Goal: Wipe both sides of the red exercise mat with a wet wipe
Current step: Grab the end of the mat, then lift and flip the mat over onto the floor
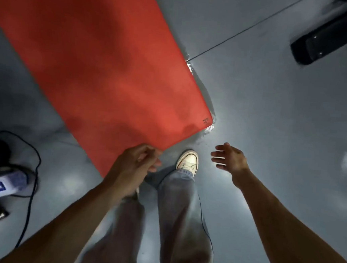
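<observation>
Left hand (139,164) grips mat (95,63) (red).

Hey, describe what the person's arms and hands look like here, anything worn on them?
Both arms are bare up to the frame edge: no sleeves show. The left hand and right hand wear no gloves, and no watch, rings or bands are visible, though the picture is slightly blurred.

dim, cool overall light; bright glare patch on the grey floor (242,120) by the red mat (95,63) corner; motion blur softens trouser legs (174,214); wide-angle bending at edges; corners dark, left clutter unfocused.
</observation>
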`<action>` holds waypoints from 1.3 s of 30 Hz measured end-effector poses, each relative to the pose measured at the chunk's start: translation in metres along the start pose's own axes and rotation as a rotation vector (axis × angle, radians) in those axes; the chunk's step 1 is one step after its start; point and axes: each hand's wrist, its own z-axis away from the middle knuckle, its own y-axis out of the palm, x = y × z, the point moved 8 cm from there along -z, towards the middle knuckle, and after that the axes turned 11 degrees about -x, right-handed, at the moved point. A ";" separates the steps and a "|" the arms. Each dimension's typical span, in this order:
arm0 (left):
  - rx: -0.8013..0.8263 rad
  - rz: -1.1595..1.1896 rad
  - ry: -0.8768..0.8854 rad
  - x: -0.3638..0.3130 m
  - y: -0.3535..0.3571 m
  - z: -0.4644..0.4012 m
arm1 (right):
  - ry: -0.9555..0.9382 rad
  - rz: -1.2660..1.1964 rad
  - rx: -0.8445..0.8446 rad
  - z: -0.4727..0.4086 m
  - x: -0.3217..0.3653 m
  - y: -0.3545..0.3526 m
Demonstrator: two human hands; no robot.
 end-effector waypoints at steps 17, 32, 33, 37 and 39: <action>-0.134 0.175 -0.144 0.187 0.064 -0.127 | -0.399 0.535 -0.150 -0.204 0.048 0.124; -0.233 0.335 0.048 0.059 -0.053 0.006 | -0.388 0.593 0.152 0.072 0.138 0.106; -0.248 0.359 0.084 0.037 -0.075 0.024 | -0.411 0.609 0.150 0.108 0.150 0.108; -0.332 0.365 0.204 -0.044 -0.162 0.103 | -0.508 0.645 0.135 0.247 0.190 0.119; -0.381 0.309 0.252 -0.077 -0.202 0.141 | -0.571 0.648 0.141 0.316 0.209 0.131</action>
